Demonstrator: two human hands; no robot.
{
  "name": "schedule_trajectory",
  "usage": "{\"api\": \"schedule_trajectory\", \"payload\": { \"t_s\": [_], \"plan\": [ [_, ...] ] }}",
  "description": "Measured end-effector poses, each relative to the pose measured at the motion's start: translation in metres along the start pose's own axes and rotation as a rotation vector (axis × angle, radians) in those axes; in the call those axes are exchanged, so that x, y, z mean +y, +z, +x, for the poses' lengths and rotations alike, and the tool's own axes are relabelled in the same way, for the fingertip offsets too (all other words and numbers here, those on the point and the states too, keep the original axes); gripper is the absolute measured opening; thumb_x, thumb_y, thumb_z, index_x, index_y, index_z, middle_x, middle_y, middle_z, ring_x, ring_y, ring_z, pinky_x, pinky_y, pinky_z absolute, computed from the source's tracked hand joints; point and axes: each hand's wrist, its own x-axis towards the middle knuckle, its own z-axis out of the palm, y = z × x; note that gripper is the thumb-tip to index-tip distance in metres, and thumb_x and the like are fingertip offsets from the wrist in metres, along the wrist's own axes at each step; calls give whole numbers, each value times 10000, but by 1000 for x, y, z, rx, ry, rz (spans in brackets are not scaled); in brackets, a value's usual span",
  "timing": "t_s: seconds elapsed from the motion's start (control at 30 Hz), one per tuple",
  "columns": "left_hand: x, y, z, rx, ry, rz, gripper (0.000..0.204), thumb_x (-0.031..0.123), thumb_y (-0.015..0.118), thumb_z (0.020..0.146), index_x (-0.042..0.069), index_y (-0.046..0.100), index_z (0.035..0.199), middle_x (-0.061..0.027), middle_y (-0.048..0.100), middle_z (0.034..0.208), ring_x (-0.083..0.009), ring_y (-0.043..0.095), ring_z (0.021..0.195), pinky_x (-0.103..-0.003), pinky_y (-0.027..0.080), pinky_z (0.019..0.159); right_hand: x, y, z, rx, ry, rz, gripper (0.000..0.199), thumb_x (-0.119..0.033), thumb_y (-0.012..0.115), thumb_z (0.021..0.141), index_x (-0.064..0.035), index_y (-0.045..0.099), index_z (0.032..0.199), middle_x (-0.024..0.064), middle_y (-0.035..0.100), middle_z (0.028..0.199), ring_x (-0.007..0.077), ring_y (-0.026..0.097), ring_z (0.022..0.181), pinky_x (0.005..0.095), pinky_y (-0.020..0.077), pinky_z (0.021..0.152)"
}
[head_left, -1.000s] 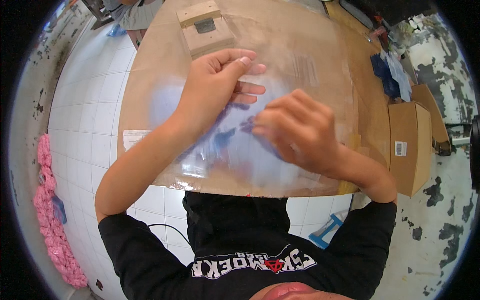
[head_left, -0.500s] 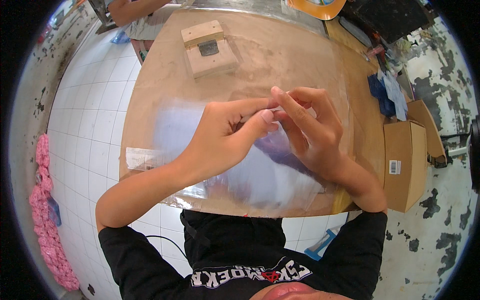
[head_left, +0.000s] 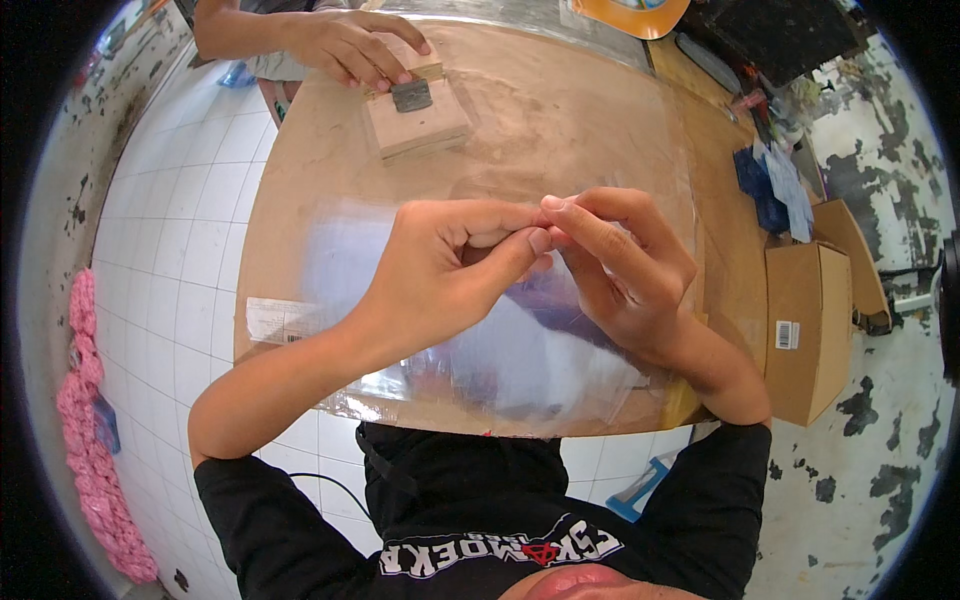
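Above the middle of the plastic-covered table (head_left: 560,130), my two hands meet at the fingertips. My left hand (head_left: 465,245) is closed, its thumb pressed against the bent index finger. My right hand (head_left: 630,255) pinches with thumb and index finger right at the left fingertips. Whatever lies between them is too small or too hidden to make out. Beyond my hands, a wooden block jig (head_left: 425,125) with a dark metal plate (head_left: 411,97) set in it rests on the tabletop. Another person's hand (head_left: 350,45) lies over its back part.
A white label (head_left: 275,320) is stuck near the table's left edge. On the right stand a cardboard box (head_left: 805,330) and a dark blue box (head_left: 762,190). An orange roll (head_left: 640,15) lies at the far edge. Pink bundled material (head_left: 85,420) sits along the left wall.
The other person's hand has reached in from the far left onto the wooden jig. My hands stay together, with the right index finger now lower and nearer the left fingertips.
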Motion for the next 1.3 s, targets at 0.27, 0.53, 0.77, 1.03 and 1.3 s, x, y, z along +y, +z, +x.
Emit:
{"api": "schedule_trajectory", "payload": {
  "t_s": [0.27,0.53,0.77,1.03,1.3],
  "plan": [
    [3,-6,0,-48,23,10,202,70,626,912,-47,668,1071,-108,702,927,-110,659,825,-214,538,715,-1,-1,5,6,2,106,221,45,733,751,-27,690,955,94,617,853,172,626,688,252,502,561],
    [14,-11,3,-115,-139,-228,240,177,615,932,-24,686,1042,-133,703,954,-169,687,863,-283,576,744,-1,-11,10,-27,52,226,234,31,737,756,-19,692,979,106,631,858,179,631,700,259,506,581],
    [11,-16,4,-193,-161,-257,216,147,645,902,-28,696,1019,-140,704,930,-184,687,852,-290,579,736,0,-13,6,-60,59,311,265,24,743,744,-34,706,1000,103,635,862,182,634,706,266,510,592],
    [9,-19,6,-235,-204,-295,204,136,656,887,-32,703,992,-138,702,897,-179,682,815,-292,576,735,6,-13,4,-135,21,414,233,7,738,775,-15,694,1003,109,629,906,149,611,747,239,479,617],
    [15,-17,3,-197,13,-38,142,94,649,897,-37,703,914,-78,688,786,-109,647,705,-233,536,647,3,-13,6,-130,111,455,268,66,739,728,-36,715,975,97,644,886,165,640,742,251,507,622]
  ]
}}
